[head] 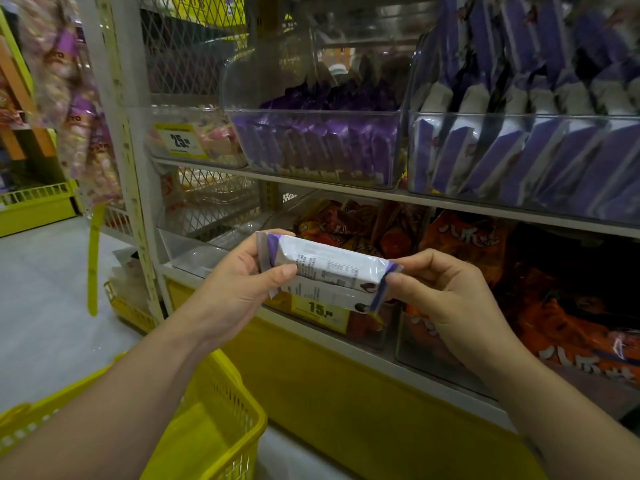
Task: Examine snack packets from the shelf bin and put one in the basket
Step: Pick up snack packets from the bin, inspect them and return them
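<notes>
The shelf [346, 192] rises in front of me, and its clear bin [311, 147] of purple packets sits above and beyond my hands. The yellow basket [221, 438] hangs low on my left side, beneath my left forearm, well apart from the shelf. The packet [329, 268] is out of the bin, held in the air between bin and basket. Its printed back faces me and its long axis runs left to right, dipping a little toward the right. My left grip [242, 278] is clamped on the packet's left end, thumb across the face. My right grip [446, 296] pinches the crimped right end. The basket lies down and left of the packet, so I judge my left grip nearer for the drop.
</notes>
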Demonstrator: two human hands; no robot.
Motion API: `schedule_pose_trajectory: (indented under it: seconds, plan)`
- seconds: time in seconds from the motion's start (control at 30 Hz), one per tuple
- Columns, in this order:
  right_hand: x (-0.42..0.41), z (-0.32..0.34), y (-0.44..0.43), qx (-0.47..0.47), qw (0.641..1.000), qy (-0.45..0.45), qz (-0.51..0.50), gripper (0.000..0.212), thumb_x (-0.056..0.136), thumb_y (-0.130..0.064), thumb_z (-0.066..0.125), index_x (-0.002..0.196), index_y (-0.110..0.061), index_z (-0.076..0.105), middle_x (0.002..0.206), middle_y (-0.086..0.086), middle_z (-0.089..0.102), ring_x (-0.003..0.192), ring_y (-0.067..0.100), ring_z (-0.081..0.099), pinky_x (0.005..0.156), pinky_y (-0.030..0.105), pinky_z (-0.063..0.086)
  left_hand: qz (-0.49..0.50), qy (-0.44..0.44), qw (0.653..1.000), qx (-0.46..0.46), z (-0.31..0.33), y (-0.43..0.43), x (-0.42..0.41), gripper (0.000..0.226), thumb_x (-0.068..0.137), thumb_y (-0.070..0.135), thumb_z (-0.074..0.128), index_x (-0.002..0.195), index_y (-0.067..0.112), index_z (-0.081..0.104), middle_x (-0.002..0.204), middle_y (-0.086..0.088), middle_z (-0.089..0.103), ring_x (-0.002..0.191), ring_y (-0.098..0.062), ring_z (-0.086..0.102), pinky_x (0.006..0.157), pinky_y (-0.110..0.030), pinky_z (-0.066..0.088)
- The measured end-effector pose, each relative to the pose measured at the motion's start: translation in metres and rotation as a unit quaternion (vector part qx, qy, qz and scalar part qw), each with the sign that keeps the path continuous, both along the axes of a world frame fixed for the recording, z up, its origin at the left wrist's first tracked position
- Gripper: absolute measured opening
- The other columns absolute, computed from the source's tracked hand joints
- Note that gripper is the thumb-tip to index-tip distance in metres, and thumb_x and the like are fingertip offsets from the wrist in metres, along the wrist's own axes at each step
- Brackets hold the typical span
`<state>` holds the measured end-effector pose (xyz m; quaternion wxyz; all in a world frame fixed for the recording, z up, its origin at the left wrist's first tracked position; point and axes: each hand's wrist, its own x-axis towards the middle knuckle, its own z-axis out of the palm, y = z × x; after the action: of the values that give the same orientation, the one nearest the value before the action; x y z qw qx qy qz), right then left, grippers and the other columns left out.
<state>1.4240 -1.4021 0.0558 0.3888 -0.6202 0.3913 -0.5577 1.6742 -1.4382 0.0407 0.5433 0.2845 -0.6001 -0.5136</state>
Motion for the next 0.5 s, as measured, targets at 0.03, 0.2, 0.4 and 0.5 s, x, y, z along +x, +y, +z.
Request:
schedule_pose_trajectory:
  seconds: [0.03, 0.2, 0.4, 0.5]
  plan:
    - [0.001, 0.000, 0.000, -0.001, 1.000, -0.005, -0.003, 0.016, 0.069, -0.026, 0.069, 0.080, -0.015, 0.070, 0.087, 0.002, 0.077, 0.084, 0.018, 0.073, 0.069, 0.025, 0.060, 0.000, 0.006, 1.000, 0.005, -0.001, -0.001, 0.000, 0.034, 0.075, 0.014, 0.076, 0.105, 0.027, 0.068, 0.104, 0.000, 0.072, 0.102, -0.022, 0.062, 0.095, -0.043, 0.043]
    - [0.003, 0.000, 0.003, 0.005, 1.000, -0.009, -0.014, 0.013, 0.073, -0.027, 0.065, 0.077, -0.017, 0.072, 0.085, 0.006, 0.076, 0.081, 0.025, 0.073, 0.071, 0.035, 0.061, 0.005, 0.014, 0.999, 0.030, -0.005, -0.003, 0.000, 0.037, 0.077, 0.012, 0.063, 0.114, 0.018, 0.061, 0.106, -0.002, 0.073, 0.101, -0.016, 0.068, 0.085, -0.028, 0.056]
    - [0.014, -0.003, 0.007, 0.016, 0.997, -0.075, -0.023, 0.006, 0.077, -0.020, 0.065, 0.077, -0.014, 0.067, 0.084, 0.004, 0.076, 0.081, 0.016, 0.074, 0.063, 0.020, 0.058, 0.123, -0.011, 0.987, 0.108, -0.005, 0.004, -0.020, 0.046, 0.084, 0.034, 0.066, 0.129, 0.037, 0.055, 0.117, 0.008, 0.068, 0.106, -0.016, 0.066, 0.083, -0.040, 0.057]
    - [0.023, -0.006, 0.010, 0.018, 0.996, -0.084, -0.039, 0.013, 0.087, -0.008, 0.063, 0.076, -0.014, 0.066, 0.086, 0.003, 0.076, 0.086, 0.016, 0.073, 0.070, 0.025, 0.060, 0.131, 0.019, 0.971, 0.201, -0.003, 0.010, -0.031, 0.074, 0.084, 0.038, 0.068, 0.147, 0.041, 0.029, 0.137, 0.002, 0.053, 0.124, -0.025, 0.054, 0.094, -0.058, 0.050]
